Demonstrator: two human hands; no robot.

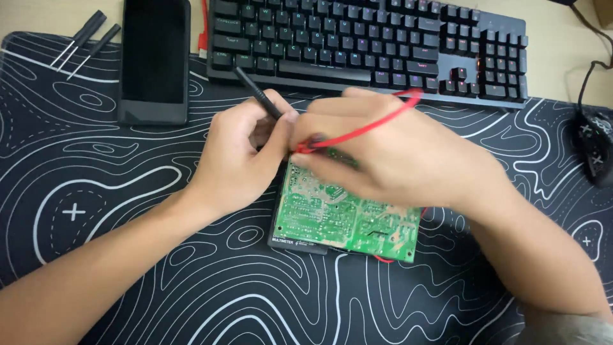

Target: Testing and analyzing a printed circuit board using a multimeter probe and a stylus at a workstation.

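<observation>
Gripping a black probe [258, 94], the left hand [239, 156] is clamped; beside it the right hand [389, 153] pinches a red wire [364, 128] above the green circuit board [338, 220].

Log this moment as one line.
left hand: holds black probe | right hand: red wire | both over green board on mat

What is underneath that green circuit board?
The green circuit board lies on a dark meter case, whose lower-left edge shows beneath it. A bit of red wire shows at the board's lower edge. The board and both hands hide the rest of the case.
</observation>
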